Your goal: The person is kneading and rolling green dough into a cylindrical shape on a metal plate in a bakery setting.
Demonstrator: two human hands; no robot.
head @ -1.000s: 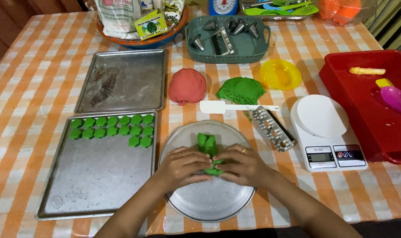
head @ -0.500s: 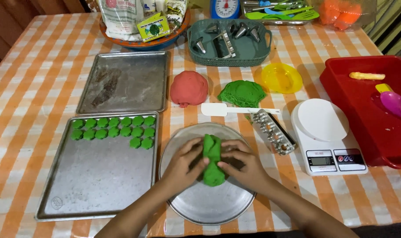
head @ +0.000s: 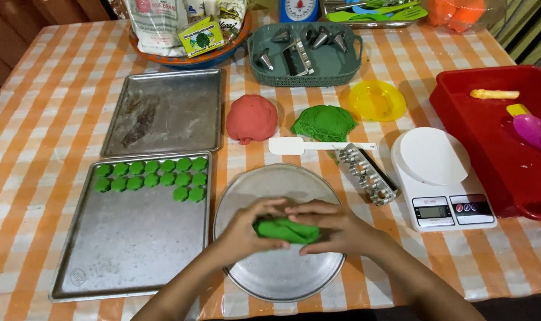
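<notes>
A lump of green dough (head: 285, 230) is pressed between my left hand (head: 246, 229) and my right hand (head: 333, 227), just above a round metal plate (head: 270, 184). Both hands wrap around the lump from either side, fingers curled over it. Left of the plate lies a metal baking tray (head: 128, 249) with several small green dough shapes (head: 154, 177) in rows along its far edge.
Behind the plate sit a red dough ball (head: 251, 117), a green dough mound (head: 324, 122), a white spatula (head: 306, 145) and a metal mould (head: 365, 173). A white kitchen scale (head: 439, 178), a red tub (head: 496, 142), a yellow dish (head: 376, 100), a second tray (head: 166, 112) and a green basket (head: 306, 56) surround them.
The green dough has been gathered from an upright piece into a compact sideways lump, and both hands have closed tighter around it, a little nearer to me.
</notes>
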